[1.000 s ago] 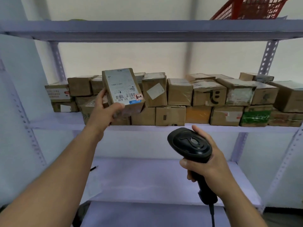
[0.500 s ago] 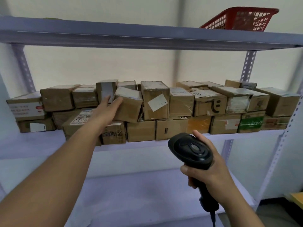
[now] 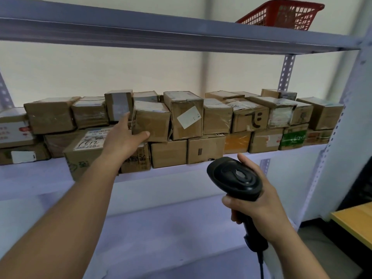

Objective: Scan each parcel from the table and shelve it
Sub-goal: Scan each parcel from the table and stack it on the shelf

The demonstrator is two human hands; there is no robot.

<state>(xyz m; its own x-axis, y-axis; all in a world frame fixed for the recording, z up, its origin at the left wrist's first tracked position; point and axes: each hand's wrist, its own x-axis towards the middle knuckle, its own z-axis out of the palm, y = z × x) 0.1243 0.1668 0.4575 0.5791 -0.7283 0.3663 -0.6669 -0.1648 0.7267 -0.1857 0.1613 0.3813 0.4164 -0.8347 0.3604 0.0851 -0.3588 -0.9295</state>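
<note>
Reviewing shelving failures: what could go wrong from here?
1. The tilted brown cardboard parcel at the left hand sits skewed on the lower row; it may slide forward once released.
2. The large cardboard box with the handwritten label seems to overhang the pale metal shelf right by that hand; pulling back could knock it off.

Handwritten "15-12" on a white label point(image 3: 89, 140) of a lower-row box point(image 3: 80, 164), green label point(image 3: 293, 138) writing illegible.

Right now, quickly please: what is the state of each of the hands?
Left hand: open, fingers straight, touching the parcel.
Right hand: closed around the black scanner.
</note>
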